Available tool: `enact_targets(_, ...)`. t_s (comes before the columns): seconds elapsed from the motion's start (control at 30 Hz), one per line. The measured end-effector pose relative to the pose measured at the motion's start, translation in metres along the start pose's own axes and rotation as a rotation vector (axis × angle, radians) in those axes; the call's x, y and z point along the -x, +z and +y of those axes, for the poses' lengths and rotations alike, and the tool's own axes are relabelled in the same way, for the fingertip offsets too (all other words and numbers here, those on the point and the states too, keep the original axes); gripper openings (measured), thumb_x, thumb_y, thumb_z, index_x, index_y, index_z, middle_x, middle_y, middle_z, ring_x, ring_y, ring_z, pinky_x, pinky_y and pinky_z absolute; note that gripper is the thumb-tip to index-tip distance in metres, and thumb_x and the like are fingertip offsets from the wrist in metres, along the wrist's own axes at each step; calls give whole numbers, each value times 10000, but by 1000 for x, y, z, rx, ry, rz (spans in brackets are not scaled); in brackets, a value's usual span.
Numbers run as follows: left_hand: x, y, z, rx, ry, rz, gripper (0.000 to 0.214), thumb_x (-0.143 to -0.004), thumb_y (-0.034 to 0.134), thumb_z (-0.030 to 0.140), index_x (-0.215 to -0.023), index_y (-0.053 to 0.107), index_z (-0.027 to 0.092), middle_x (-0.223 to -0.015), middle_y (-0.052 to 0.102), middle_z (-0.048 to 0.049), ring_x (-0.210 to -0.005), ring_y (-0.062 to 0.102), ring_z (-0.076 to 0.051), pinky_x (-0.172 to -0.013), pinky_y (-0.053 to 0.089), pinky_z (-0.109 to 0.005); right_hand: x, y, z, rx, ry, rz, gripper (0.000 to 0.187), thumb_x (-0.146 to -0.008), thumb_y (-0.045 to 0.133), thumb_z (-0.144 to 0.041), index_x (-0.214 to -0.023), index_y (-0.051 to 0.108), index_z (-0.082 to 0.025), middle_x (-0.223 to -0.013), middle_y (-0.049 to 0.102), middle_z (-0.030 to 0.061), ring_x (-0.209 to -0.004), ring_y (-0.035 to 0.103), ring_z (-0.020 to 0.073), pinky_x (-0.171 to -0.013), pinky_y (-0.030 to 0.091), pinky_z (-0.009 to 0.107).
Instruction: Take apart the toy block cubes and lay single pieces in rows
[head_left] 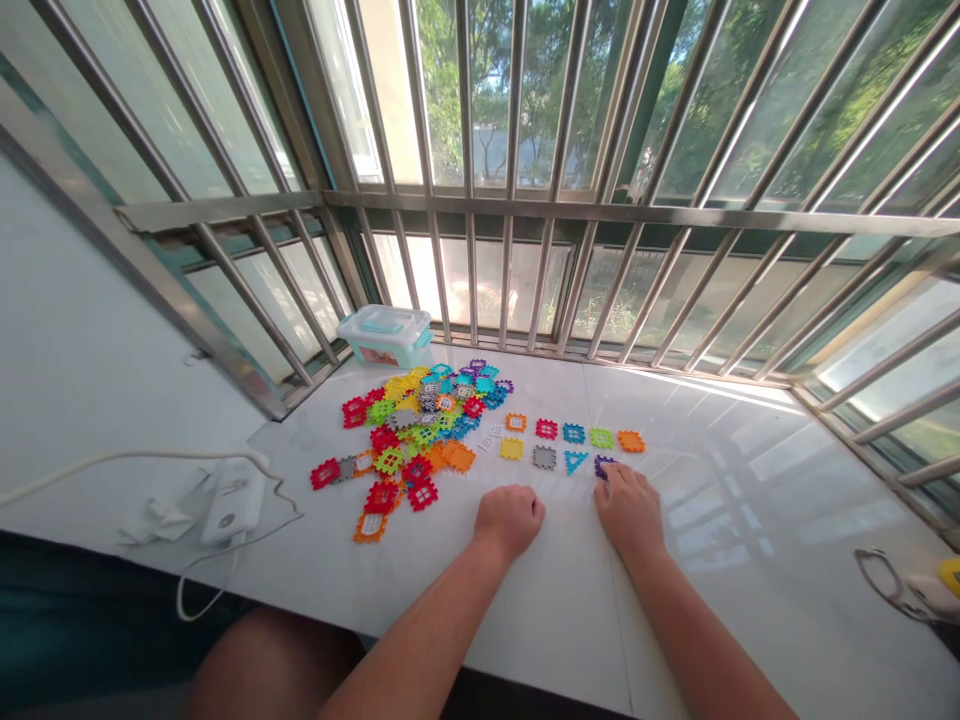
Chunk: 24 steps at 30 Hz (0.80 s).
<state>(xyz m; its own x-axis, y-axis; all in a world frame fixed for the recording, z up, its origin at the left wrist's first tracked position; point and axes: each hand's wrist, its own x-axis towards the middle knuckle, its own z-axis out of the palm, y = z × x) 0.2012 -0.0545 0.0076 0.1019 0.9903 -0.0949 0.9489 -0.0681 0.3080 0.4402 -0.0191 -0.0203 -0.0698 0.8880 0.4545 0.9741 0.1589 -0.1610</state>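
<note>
Purple plastic tile (pixel 601 465) under curled right fingers (pixel 613 482)

Right hand (pixel 630 510) on purple tile (pixel 603 466)

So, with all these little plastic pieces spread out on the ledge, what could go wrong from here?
The right hand rests on the purple piece, right beside the blue triangle, so it might nudge the tidy row out of line. The left hand is also close to that row. The orange piece at the edge of the loose pile sits fairly near the ledge's front edge and could perhaps get knocked off.
</note>
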Motion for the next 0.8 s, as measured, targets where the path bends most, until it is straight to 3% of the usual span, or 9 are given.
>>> enact_targets(0.2, 0, 0, -1, -12, 23, 13, 381, -1009, 443, 346, -1011, 806, 230, -1025, 799, -102, -947, 746, -252, -816, 530, -344, -2, 2, 0, -37, -47, 106, 319, -969, 526, -272, -1243, 673, -201, -1298, 683, 154, -1184, 595, 324, -986, 456, 439)
enact_targets(0.27, 1, -1, -1, -13, 17, 9, 386, -1014, 441, 350, -1023, 808, 232, -1033, 798, -105, -956, 745, -251, -831, 530, -344, 0, 0, -2, -82, -105, 111, 281, -989, 515, -298, -1200, 675, -204, -1236, 698, 153, -1125, 622, 310, -958, 465, 417)
enact_targets(0.37, 1, -2, 0, -10, 6, 5, 389, -1016, 442, 357, -1038, 809, 231, -1048, 798, -109, -972, 743, -254, -847, 530, -345, 5, 0, -11, -136, -180, -8, 251, -1043, 459, -355, -1042, 677, -231, -946, 734, 85, -829, 668, 229, -761, 451, 325)
enact_targets(0.47, 2, -3, 1, -8, 13, 10, 393, -1016, 439, 362, -1032, 810, 231, -1050, 799, -109, -972, 744, -256, -839, 531, -346, 10, 3, -21, -121, -203, -193, 305, -1074, 426, -422, -943, 642, -251, -780, 723, 23, -637, 647, 186, -593, 336, 298)
enact_targets(0.53, 2, -4, 1, -5, 19, 12, 398, -1018, 435, 367, -1024, 810, 235, -1042, 800, -104, -966, 746, -257, -831, 532, -347, 11, 4, -25, -124, -187, -255, 282, -1072, 438, -452, -1033, 633, -253, -754, 729, 10, -627, 670, 196, -573, 310, 295)
enact_targets(0.63, 3, -5, 1, 1, 16, 4, 399, -1021, 434, 367, -1028, 812, 240, -1042, 800, -102, -969, 745, -257, -836, 533, -347, 11, 4, -26, -148, -127, -251, 312, -1063, 455, -466, -1221, 597, -237, -710, 721, -3, -626, 694, 214, -574, 323, 291)
enact_targets(0.8, 2, -4, 1, 1, 16, 10, 390, -1017, 444, 355, -1047, 813, 231, -1054, 796, -112, -973, 743, -258, -854, 536, -353, 9, 2, -26, -128, -194, -276, 276, -1074, 418, -405, -1142, 641, -258, -859, 784, 28, -706, 730, 212, -600, 361, 294)
